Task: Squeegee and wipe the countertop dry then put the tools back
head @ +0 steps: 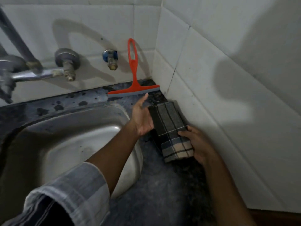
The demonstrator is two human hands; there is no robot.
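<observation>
Seemingly folded cloth point(171, 128) between flat left hand point(142, 119) and gripping right hand point(197, 144).

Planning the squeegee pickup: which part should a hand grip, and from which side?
Grip the squeegee by its looped orange handle, coming from the front. It stands blade-down on the countertop, its handle leaning up against the back wall, so the shaft is exposed toward the person. The side wall crowds the right.
</observation>
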